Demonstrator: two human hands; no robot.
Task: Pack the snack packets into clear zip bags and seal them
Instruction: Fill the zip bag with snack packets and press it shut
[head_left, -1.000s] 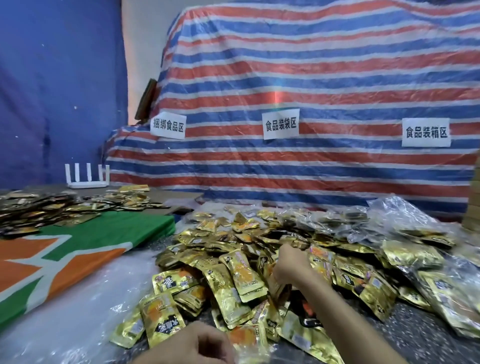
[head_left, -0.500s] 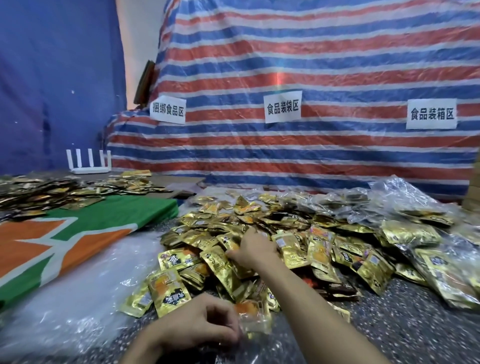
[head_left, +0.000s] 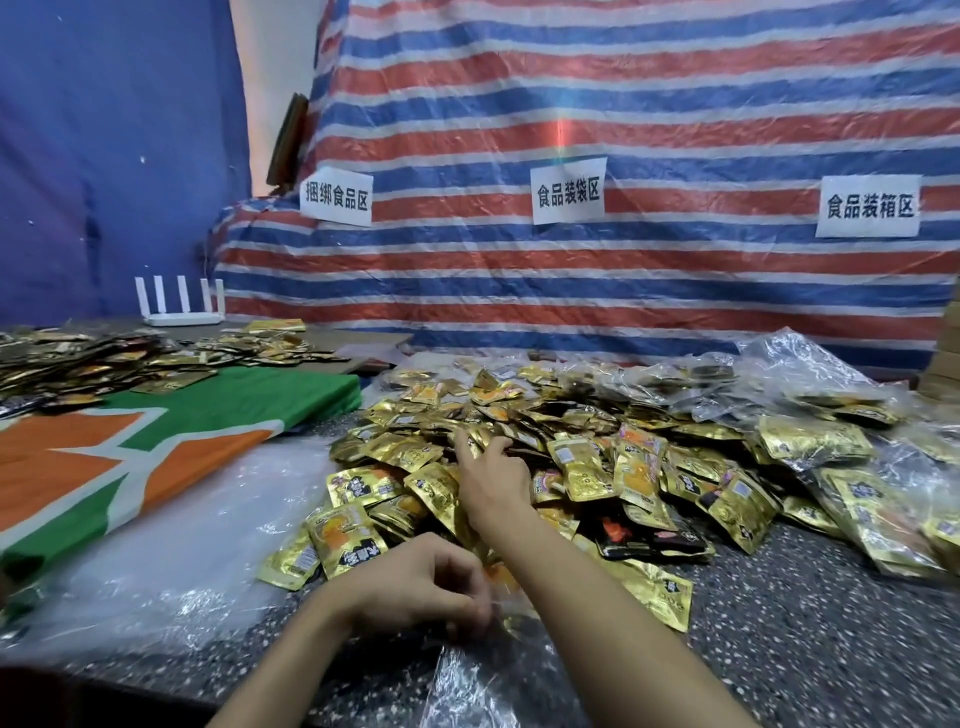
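Note:
A big heap of gold snack packets covers the speckled table. My right hand reaches into the left side of the heap, its fingers spread on the packets. Whether it grips one I cannot tell. Near the front edge my left hand pinches the mouth of a clear zip bag, which holds a few packets and trails toward me.
Filled clear bags lie at the right of the heap. A green and orange sheet and loose clear plastic lie to the left, with more packets and a white router behind. A striped tarp closes the back.
My right hand has moved left and further back across the heap. My left hand has come up into view, holding the bag's mouth.

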